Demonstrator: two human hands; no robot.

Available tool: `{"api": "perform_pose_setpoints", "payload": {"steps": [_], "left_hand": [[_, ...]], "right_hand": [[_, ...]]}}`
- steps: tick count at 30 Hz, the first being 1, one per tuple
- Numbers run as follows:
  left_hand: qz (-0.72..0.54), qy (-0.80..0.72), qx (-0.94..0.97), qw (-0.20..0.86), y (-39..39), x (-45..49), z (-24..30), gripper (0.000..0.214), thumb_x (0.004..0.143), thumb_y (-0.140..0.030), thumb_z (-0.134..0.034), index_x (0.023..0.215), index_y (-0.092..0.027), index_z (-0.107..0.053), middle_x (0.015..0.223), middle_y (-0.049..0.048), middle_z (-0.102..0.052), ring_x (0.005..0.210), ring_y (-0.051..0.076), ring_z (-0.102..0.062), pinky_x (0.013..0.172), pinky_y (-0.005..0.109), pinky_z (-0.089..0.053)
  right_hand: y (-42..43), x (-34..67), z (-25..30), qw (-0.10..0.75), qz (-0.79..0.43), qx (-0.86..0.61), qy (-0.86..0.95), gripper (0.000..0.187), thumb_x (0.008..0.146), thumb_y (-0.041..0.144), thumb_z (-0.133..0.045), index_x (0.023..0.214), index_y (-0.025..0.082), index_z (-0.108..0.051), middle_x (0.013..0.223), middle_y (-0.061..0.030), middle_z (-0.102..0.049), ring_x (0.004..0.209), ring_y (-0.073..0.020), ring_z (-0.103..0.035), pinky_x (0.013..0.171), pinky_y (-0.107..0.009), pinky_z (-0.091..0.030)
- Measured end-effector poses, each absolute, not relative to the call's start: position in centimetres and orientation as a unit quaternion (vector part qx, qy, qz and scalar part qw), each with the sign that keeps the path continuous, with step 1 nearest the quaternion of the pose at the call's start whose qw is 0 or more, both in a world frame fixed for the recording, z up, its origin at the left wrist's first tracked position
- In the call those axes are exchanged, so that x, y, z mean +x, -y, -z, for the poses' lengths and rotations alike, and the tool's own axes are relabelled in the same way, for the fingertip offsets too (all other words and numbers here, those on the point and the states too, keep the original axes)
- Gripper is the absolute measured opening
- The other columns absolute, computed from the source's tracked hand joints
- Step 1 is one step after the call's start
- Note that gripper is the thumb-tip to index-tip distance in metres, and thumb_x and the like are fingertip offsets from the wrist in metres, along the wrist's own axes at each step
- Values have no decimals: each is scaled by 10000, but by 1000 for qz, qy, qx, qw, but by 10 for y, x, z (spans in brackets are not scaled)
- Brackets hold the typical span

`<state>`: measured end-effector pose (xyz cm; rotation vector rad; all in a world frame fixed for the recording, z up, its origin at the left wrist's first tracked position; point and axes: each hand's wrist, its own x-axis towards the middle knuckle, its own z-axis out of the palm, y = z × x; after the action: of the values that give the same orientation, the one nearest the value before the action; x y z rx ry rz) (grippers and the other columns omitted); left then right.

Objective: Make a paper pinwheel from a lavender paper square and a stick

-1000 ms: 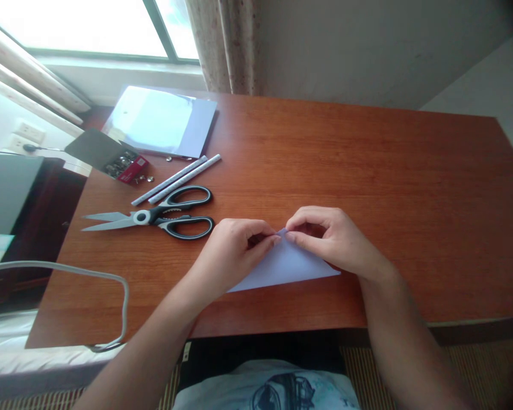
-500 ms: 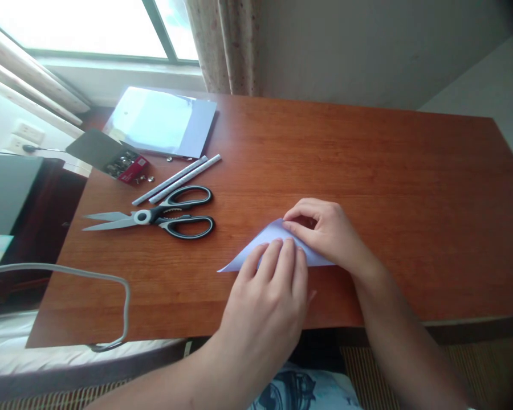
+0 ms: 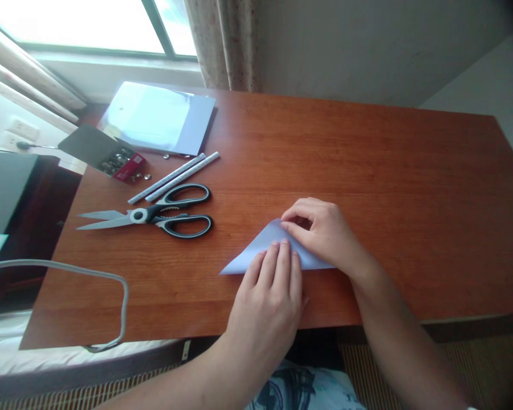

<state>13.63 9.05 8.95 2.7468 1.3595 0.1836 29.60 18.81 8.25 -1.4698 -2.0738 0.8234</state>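
A sheet of pale paper (image 3: pixel 250 253), folded into a triangle, lies near the front edge of the wooden table. My left hand (image 3: pixel 269 290) rests on the paper's lower middle, fingers stretched out and lying flat across it. At the triangle's top corner, my right hand (image 3: pixel 314 225) pinches the paper between thumb and forefinger. The right part of the paper is partly hidden under my right hand. To the left lie scissors (image 3: pixel 154 215) with black and grey handles, blades slightly apart, touched by neither hand.
Two thin silvery sticks (image 3: pixel 182 177) lie behind the scissors. An opened box of metal pins (image 3: pixel 122 162) stands at the left edge, with a few loose pins beside it. A clear sleeve with sheets (image 3: pixel 158 117) lies farther back. A grey cable (image 3: pixel 123 307) crosses the front left corner.
My left fingers have slid slightly down and flattened on the paper. The paper's left corner lies flatter. My right hand keeps its pinch at the top corner. The view has shifted slightly.
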Motion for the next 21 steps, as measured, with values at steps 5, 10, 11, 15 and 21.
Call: {"api": "perform_pose_setpoints", "payload": {"steps": [5, 10, 11, 15, 21], "left_hand": [[-60, -442, 895, 29, -88, 137, -86, 537, 978, -342, -503, 1394, -7, -557, 1476, 232, -556, 1361, 364, -541, 1115, 466, -454], [-54, -439, 896, 27, -88, 137, -84, 561, 977, -356, -501, 1411, -2, -535, 1493, 238, -536, 1375, 371, -522, 1130, 473, -439], [-53, -438, 897, 27, -88, 137, -84, 567, 978, -361, -502, 1413, 2, -532, 1493, 241, -534, 1378, 372, -519, 1132, 473, -436], [-50, -440, 896, 27, -86, 137, -83, 601, 981, -397, -501, 1422, 11, -517, 1503, 252, -519, 1402, 373, -490, 1145, 471, -416], [-42, -437, 898, 29, -83, 137, -80, 699, 985, -511, -466, 1447, 14, -492, 1537, 255, -476, 1439, 380, -439, 1168, 480, -380]], "right_hand": [[-188, 295, -81, 233, -287, -536, 759, 119, 841, 77, -710, 765, 163, -741, 789, -36, -732, 771, -183, -639, 748, -317, -495], [-188, 294, -81, 229, -276, -537, 764, 111, 835, 74, -716, 761, 155, -735, 785, -40, -727, 771, -186, -636, 743, -317, -492], [-188, 294, -81, 228, -274, -537, 764, 113, 836, 75, -716, 758, 156, -731, 782, -38, -725, 770, -186, -635, 742, -316, -491], [-187, 294, -79, 223, -261, -535, 772, 115, 845, 89, -715, 757, 163, -710, 772, -28, -713, 768, -186, -629, 741, -317, -488], [-187, 294, -76, 227, -223, -541, 778, 79, 841, 120, -749, 827, 158, -681, 835, -37, -692, 801, -196, -634, 748, -317, -499]]}}
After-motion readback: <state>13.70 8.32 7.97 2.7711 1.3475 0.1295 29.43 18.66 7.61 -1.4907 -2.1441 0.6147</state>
